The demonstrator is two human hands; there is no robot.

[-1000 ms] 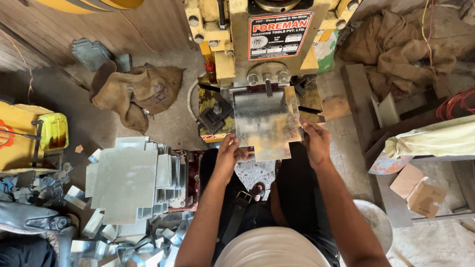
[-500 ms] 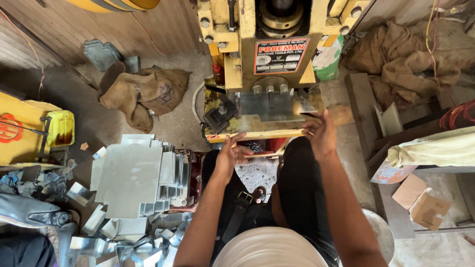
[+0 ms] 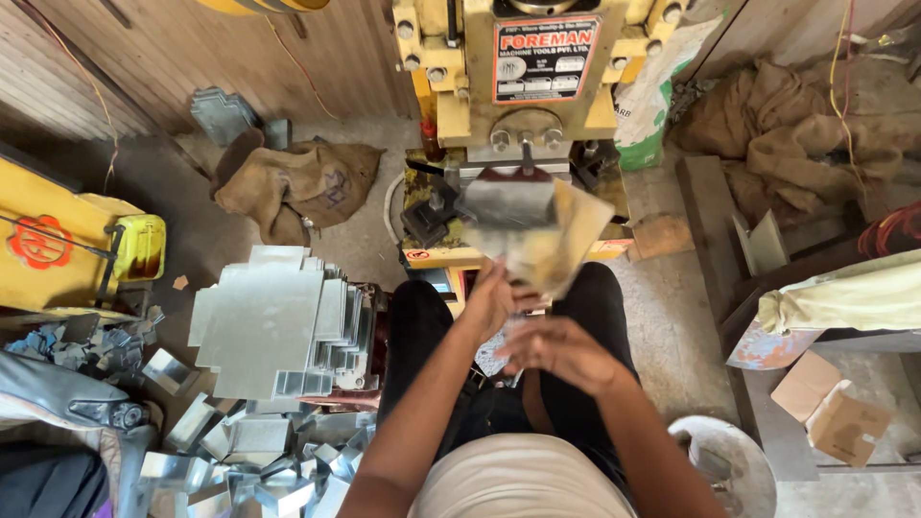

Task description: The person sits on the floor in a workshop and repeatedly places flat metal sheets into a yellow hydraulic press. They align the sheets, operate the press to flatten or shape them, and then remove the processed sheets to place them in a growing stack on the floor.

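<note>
Taking the yellow press machine (image 3: 523,86) as the landmark: far to its left a yellow container (image 3: 142,247) sits at the edge of a yellow frame, and a brown burlap sack (image 3: 297,187) lies crumpled on the floor closer in. Below and left of the press, a stack of cut grey metal sheets (image 3: 264,326) rests beside the person's knee, with folded metal offcuts (image 3: 249,465) scattered lower down. Directly below the press, the left hand (image 3: 494,297) has its fingers clamped on the lower edge of a shiny metal sheet (image 3: 537,235), which is blurred and tilted in the air just in front of the press die. The right hand (image 3: 561,350) hovers just below the sheet, fingers loosely apart and gripping nothing; whether it touches the sheet cannot be told. To the right of the press lie more burlap cloth (image 3: 787,134) and, lower, a torn cardboard box (image 3: 835,408)
</note>
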